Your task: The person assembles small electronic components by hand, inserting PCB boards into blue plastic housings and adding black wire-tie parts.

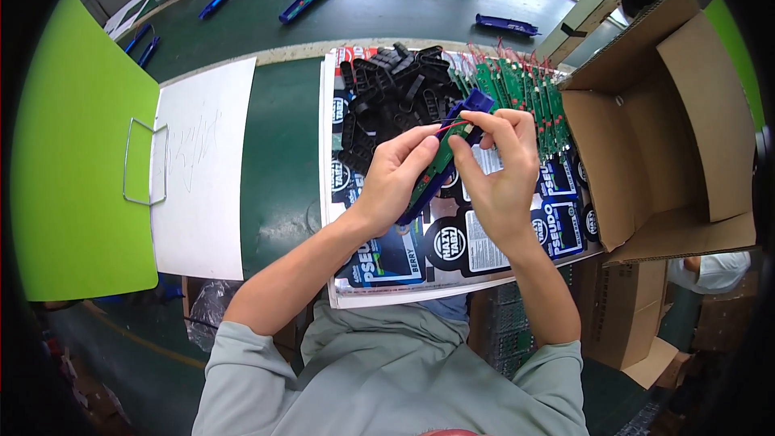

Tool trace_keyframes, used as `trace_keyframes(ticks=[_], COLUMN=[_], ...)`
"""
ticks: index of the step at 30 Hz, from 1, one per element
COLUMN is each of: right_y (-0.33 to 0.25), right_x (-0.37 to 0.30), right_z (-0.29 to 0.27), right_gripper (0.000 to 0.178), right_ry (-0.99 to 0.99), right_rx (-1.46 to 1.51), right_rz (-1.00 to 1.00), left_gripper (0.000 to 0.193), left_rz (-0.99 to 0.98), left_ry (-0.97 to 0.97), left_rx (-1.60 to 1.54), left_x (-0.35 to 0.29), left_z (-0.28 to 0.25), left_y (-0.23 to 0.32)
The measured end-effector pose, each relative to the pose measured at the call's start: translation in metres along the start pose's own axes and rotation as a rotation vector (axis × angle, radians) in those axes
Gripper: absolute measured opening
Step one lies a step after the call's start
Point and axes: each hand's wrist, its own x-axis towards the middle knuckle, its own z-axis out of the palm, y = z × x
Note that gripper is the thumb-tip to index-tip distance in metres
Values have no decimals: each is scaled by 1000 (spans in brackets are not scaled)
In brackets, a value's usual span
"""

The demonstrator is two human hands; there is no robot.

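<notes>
Over the work surface, my left hand (397, 176) is closed around a long dark blue plastic casing (479, 101), tilted with its far end to the right. Inside the casing lies a narrow green circuit board (441, 158). A thin red wire (452, 126) and a dark one run across its upper part, between the fingertips of both hands. My right hand (502, 168) pinches at the wire's end near a small pale connector on the board. Its fingers hide the exact grip. Just beyond the hands are a heap of black plastic parts (395, 85) and many green circuit boards (517, 85) with red wires.
A printed sheet (379, 274) covers the work surface. At right stands an open cardboard box (638, 169). To the left are a lime green board (89, 169) and white paper (202, 169) with a wire clip. Several blue casings (307, 0) lie on the dark green belt (266, 12) beyond.
</notes>
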Motion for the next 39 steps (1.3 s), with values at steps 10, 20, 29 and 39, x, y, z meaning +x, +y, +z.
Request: trace_keyframes(ticks=[10, 20, 29, 39], right_y=[3, 12, 45, 41], right_x=[-2, -3, -6, -10], right_z=[7, 8, -2, -2], right_gripper=[63, 38, 30, 17], right_ry=[52, -98, -181, -480], right_rx=[172, 341, 109, -202], right_rz=[251, 394, 118, -238], left_gripper=[36, 37, 29, 32], left_rz=[26, 106, 278, 243], left_ry=[-49, -32, 272, 253], left_rx=[55, 128, 1, 17], left_x=[-5, -6, 5, 6], left_z=[5, 5, -18, -20], left_y=[2, -2, 49, 45])
